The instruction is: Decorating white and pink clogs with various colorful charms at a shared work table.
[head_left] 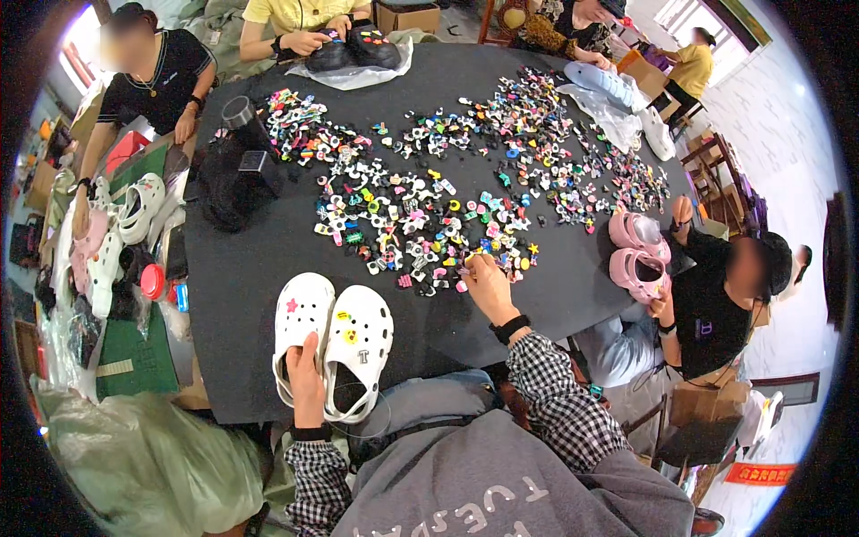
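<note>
A pair of white clogs lies side by side near the table's front edge. My left hand grips the left white clog at its foot opening, fingers partly inside. A pink star charm sits on that clog. The right white clog carries yellow charms and a grey letter-shaped charm. My right hand is at the near edge of a wide spread of colourful shoe charms, thumb and fingers pinched together. Whatever is between those fingertips is too small to make out.
The charms spread across the dark table. A dark fabric bundle lies at its left. Co-workers sit around, with black clogs at the far side, pale blue clogs far right and pink clogs at right. Other clogs fill the left side table.
</note>
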Available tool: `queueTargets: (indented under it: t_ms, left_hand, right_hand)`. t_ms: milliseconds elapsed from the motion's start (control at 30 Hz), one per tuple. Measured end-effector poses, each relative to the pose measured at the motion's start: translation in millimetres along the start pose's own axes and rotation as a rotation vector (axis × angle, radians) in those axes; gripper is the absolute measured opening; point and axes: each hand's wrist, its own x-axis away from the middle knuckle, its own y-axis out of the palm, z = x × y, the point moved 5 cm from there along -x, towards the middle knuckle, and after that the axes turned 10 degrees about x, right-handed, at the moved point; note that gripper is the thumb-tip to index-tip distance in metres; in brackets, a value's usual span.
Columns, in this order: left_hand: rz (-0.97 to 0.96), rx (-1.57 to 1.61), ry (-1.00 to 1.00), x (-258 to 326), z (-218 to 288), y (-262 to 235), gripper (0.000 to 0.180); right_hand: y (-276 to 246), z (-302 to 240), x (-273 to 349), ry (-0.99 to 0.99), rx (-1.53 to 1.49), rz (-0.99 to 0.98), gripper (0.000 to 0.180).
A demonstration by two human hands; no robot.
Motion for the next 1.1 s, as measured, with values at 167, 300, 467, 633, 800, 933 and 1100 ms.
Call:
queueTargets:
  t_ms: [167,300,467,633,800,933,1100]
  left_hand:
    - [0.008,-0.023,0.032,0.3,0.4,3.8,0.024]
    - [0.031,0.001,0.026,0.9,0.2,6.1,0.024]
    - [0.012,0.023,-0.011,-3.7,-4.7,-7.1,0.022]
    - [-0.005,-0.063,0.035,-4.1,-2.9,-2.3,0.025]
    - [0.011,-0.001,0.012,-0.6,-1.1,2.9,0.025]
    - [0.016,0.018,0.011,-0.8,-1.7,1.9,0.024]
    - [0.018,0.005,0.017,-4.1,-4.3,-3.1,0.023]
  right_hand:
    - [-3.0,-2.8,0.5,0.008,0.048,0.008,0.021]
    - [-7.0,1.5,1.6,0.033,-0.082,0.005,0.023]
    - [-10.4,1.4,2.7,0.038,-0.139,-0.004,0.026]
    - [-11.0,0.0,3.1,0.059,-0.23,0.001,0.025]
    - [-11.0,-3.0,2.3,0.072,-0.27,0.018,0.02]
    - [-6.2,3.9,-0.5,0.048,-0.305,0.077,0.018]
    - [14.7,18.9,2.3,0.358,-0.713,-0.218,0.021]
